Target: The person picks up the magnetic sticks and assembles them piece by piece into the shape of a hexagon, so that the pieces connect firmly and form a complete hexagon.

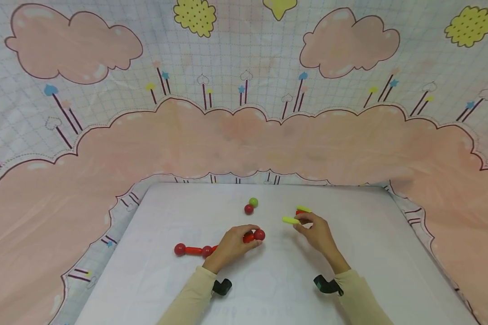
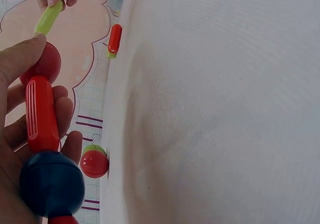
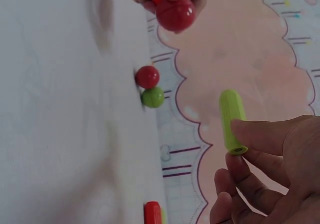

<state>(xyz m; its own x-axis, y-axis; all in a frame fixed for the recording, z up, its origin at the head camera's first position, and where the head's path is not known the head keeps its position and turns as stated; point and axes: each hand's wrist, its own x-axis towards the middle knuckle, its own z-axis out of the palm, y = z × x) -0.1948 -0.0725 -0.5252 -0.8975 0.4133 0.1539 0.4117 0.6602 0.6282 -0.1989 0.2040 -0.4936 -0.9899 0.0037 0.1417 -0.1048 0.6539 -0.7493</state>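
Holding, left hand point(image 1: 233, 243): fingers point(image 2: 62, 112) curled round the right-hand section of a red-and-blue, plastic-looking ball-and-rod chain point(image 1: 193, 251); thumb against its glossy red end ball point(image 2: 50, 62). Gap only as wide as the parts gripped.
Reason for grip (judged): steadies the chain, leaves the end ball's outer face exposed.
Holding, right hand point(image 1: 319, 231): thumb and finger nearly closed, pinching a yellow-green ribbed plastic-looking rod point(image 3: 231, 119) near one end; other fingers loosely bent.
Reason for pinch (judged): keeps the far end free, pointed towards the chain. Rod and end ball apart.
Landmark: loose glossy red ball point(image 1: 249, 209) on the white counter point(image 1: 276, 289).
Chain, from landmark: nearer the person, running off to the left; whether its left end rests on the counter, cannot tell.
Pinched rod, from landmark: to the right, slightly nearer the person.
Loose green ball point(image 1: 253, 202): just beyond landmark, apparently touching.
Spare red rod point(image 3: 152, 213), second yellow-green rod point(image 1: 304, 209): right of landmark, side by side, partly hidden; contact unclear.
Containers: none seen; loose parts sit directly on the counter.
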